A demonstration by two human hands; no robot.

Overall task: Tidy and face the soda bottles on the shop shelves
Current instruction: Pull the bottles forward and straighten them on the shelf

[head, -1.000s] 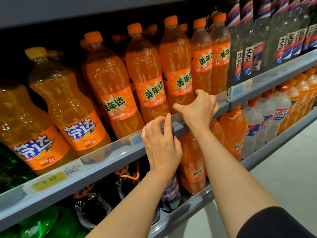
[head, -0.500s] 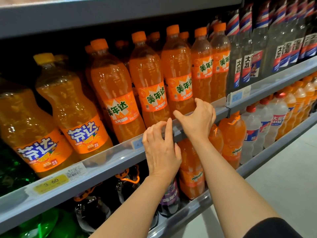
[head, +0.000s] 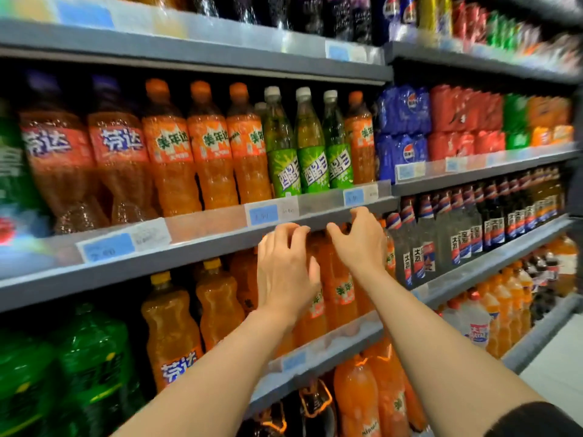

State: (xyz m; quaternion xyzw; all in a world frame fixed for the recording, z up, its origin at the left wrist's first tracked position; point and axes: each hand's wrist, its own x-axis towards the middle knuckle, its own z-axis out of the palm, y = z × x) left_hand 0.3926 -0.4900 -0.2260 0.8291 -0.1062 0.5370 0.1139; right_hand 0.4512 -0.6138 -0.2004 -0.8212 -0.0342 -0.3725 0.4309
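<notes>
Reaching at frame centre, the left hand (head: 285,272) and right hand (head: 359,241) hovered, fingers loosely spread and empty, before the orange soda bottles (head: 339,279) under the shelf edge (head: 220,244); gripping and turning labels outward likely came next.

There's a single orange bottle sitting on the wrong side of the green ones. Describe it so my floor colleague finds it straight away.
Start at the shelf just above both hands, lined with orange and green soda. Follow it right past the three green bottles with pale caps. The lone orange bottle stands at that bay's right end, beside the blue multipacks, cut off from the other orange bottles.
</notes>
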